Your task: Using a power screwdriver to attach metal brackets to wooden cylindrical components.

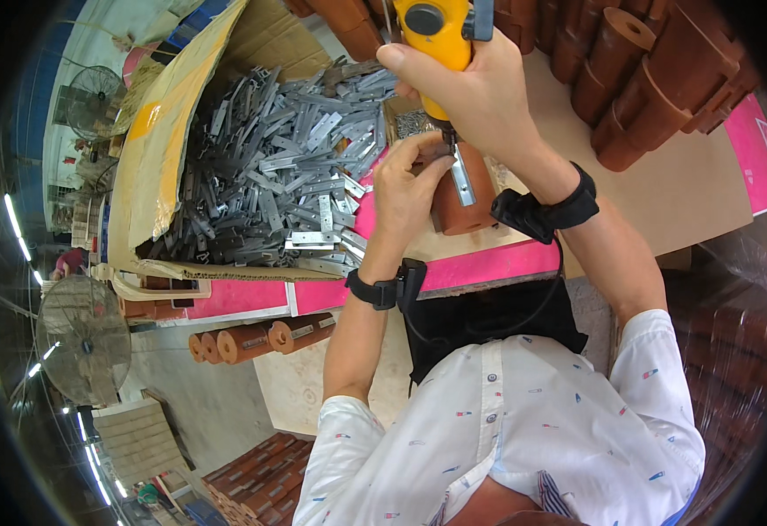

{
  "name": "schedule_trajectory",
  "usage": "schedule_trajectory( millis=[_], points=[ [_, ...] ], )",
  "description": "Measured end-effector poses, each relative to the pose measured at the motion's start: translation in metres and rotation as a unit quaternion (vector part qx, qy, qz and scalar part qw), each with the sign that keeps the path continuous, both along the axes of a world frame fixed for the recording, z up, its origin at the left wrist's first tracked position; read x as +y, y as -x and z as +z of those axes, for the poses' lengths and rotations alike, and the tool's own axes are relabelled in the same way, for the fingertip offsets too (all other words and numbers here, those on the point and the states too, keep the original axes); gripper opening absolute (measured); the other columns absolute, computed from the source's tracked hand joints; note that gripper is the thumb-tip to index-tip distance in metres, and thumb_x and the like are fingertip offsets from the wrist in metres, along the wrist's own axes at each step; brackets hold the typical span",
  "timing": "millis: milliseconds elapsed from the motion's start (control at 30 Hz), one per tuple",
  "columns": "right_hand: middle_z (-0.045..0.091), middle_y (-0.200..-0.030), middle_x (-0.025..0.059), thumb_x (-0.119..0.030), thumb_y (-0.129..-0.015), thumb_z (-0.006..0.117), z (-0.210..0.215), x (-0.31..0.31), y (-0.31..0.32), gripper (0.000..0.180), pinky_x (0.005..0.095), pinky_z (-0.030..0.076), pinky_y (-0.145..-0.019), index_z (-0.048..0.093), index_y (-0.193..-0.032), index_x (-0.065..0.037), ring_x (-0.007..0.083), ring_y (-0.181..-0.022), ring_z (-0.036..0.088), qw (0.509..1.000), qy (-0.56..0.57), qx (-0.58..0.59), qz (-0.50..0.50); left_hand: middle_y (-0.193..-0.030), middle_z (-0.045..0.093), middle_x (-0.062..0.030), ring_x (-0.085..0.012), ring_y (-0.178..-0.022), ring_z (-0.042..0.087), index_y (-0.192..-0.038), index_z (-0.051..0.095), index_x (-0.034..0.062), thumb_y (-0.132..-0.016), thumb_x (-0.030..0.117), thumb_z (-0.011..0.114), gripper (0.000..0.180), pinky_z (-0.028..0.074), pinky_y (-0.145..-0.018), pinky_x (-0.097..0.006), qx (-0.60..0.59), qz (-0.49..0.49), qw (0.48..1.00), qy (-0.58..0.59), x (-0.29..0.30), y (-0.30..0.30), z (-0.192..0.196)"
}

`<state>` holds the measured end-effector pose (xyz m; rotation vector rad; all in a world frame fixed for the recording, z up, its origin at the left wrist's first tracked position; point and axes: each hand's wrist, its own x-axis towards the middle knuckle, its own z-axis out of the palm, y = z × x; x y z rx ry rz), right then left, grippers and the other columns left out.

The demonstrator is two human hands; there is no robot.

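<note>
My right hand grips a yellow power drill, whose dark bit points down at a brown, rounded clay piece. On top of that piece lies a short silver metal strip with holes in it. My left hand is closed in a pinch right beside the bit, at the strip's far end; whatever is between thumb and fingers is too small to make out. Just beyond the left hand, a small box of screws is partly hidden by it.
A large cardboard box heaped with metal strips stands at the left. Stacked brown clay pieces fill the far right of the table. More clay pieces with strips lie below the pink table edge. Fans stand far left.
</note>
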<state>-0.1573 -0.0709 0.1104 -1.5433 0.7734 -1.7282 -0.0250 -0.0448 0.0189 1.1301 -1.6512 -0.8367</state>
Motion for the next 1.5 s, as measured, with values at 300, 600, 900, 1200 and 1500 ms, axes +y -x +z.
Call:
schedule_trajectory(
  millis=[300,600,900,1200,1500],
  points=[
    [0.065,-0.079,0.0065,-0.022,-0.078,0.077,0.002,-0.002,0.001,0.034,0.0296,0.051,-0.065,0.06,-0.1,-0.001,0.0133,-0.071,0.063,0.991,0.012,0.083,-0.101,-0.092,0.072,-0.0094,-0.0113,-0.085,0.066,-0.102,0.066,-0.0044,-0.081,-0.004,0.067,0.021,0.051,-0.079,-0.025,-0.037,-0.012,0.999,-0.004,-0.006,-0.001,0.0],
    [0.066,-0.08,0.0069,-0.021,-0.078,0.077,-0.01,-0.012,0.0,0.035,0.0298,0.051,-0.066,0.061,-0.101,0.0,0.0145,-0.071,0.063,0.992,0.069,0.073,-0.078,-0.093,0.072,-0.0089,-0.0113,-0.086,0.066,-0.102,0.066,-0.0044,-0.081,-0.004,0.066,0.02,0.051,-0.08,-0.025,-0.018,-0.012,1.0,-0.021,-0.004,-0.001,-0.002],
    [0.065,-0.084,0.0062,-0.019,-0.079,0.077,-0.011,-0.013,-0.004,0.033,0.0282,0.05,-0.069,0.061,-0.102,-0.001,0.0127,-0.075,0.062,0.994,0.092,0.045,-0.036,-0.087,0.068,-0.0117,-0.0196,-0.078,0.069,-0.101,0.067,-0.0004,-0.077,0.0,0.07,0.024,0.053,-0.072,-0.03,-0.042,0.004,0.999,-0.001,-0.004,-0.002,-0.002],
    [0.066,-0.075,0.0034,-0.022,-0.083,0.075,-0.018,-0.01,-0.003,0.03,0.0229,0.053,-0.063,0.061,-0.099,-0.001,0.0106,-0.068,0.065,0.989,0.087,0.105,-0.056,-0.119,0.059,-0.0174,-0.027,-0.11,0.059,-0.121,0.058,0.0007,-0.07,0.017,0.081,0.059,0.048,-0.091,-0.037,-0.112,-0.044,0.992,-0.037,0.001,-0.011,-0.001],
    [0.065,-0.08,0.0015,-0.014,-0.085,0.072,-0.014,-0.005,-0.012,0.022,0.0217,0.051,-0.064,0.061,-0.1,-0.002,0.0082,-0.07,0.062,0.997,0.048,0.003,0.067,-0.141,0.034,-0.0243,-0.0378,-0.131,0.035,-0.148,0.017,-0.0016,-0.054,0.028,0.09,0.123,0.029,-0.11,-0.044,-0.191,-0.107,0.976,-0.013,0.025,-0.012,-0.003]
  ],
)
